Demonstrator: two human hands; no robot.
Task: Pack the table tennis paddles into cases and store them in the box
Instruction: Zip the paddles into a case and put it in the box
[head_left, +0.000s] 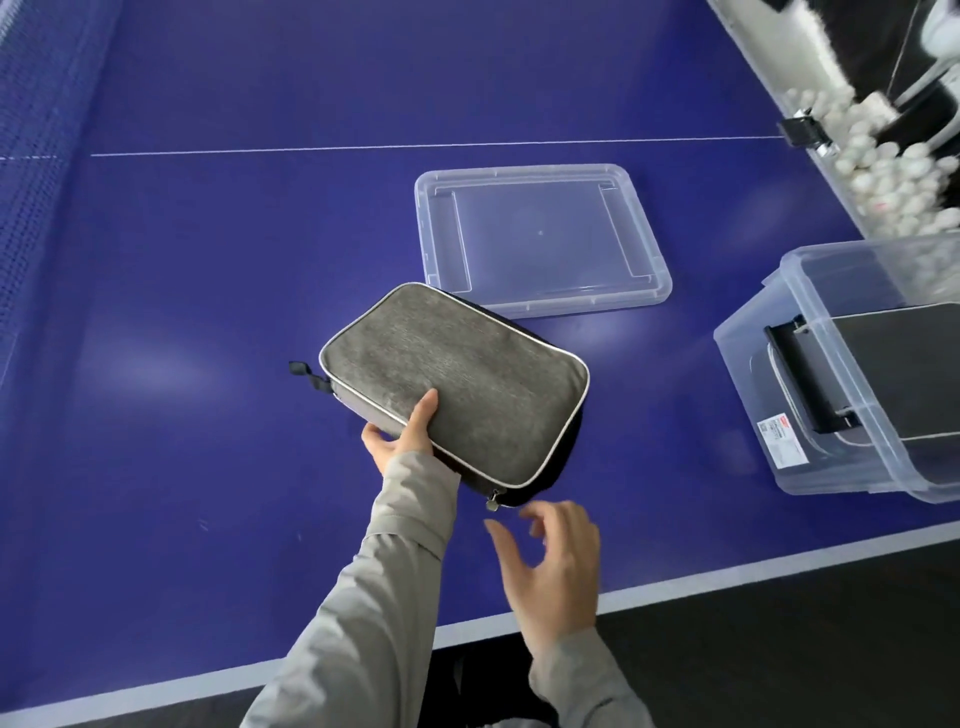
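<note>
The left hand (402, 439) grips the grey case (457, 384) by its near-left edge, thumb on top, near the table's (208, 260) front edge. The right hand (550, 566) hangs spread and empty beside the zipper pull (492, 500). Best to confirm the zip is fully closed, then carry the case level to the open box (748, 358) at the right edge.
</note>
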